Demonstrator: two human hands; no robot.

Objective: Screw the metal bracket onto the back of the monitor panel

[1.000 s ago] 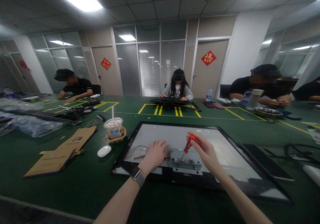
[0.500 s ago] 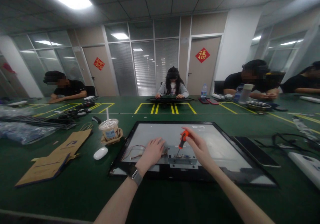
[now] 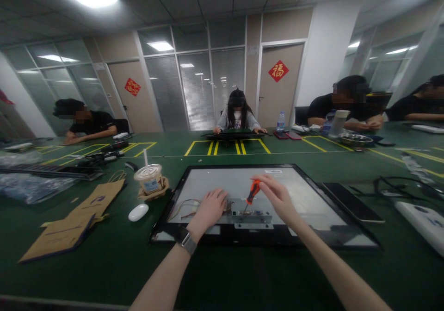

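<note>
A flat display panel (image 3: 301, 200) with a black frame lies on the green table before me. My right hand (image 3: 275, 195) grips an orange and black screwdriver (image 3: 253, 191), tilted with its shaft pointing down. The tip is at a metal bracket (image 3: 255, 224) with connectors on it, near the panel's front edge; the exact contact is too small to make out. Just left of the bracket, my left hand (image 3: 212, 208) rests flat on the panel with its fingers stretched out. Thin wires (image 3: 183, 208) run out beside that hand. Its wrist wears a watch.
Left of the panel are a drink cup (image 3: 150, 179) in a carton holder, a white mouse (image 3: 138, 212) and a paper bag (image 3: 74, 223). To the right lie a black phone (image 3: 352, 202) and a white device (image 3: 421, 225). Several people sit across the table.
The view has shifted a little to the right. My right hand keeps the screwdriver on the bracket, and the left hand stays on the panel.
</note>
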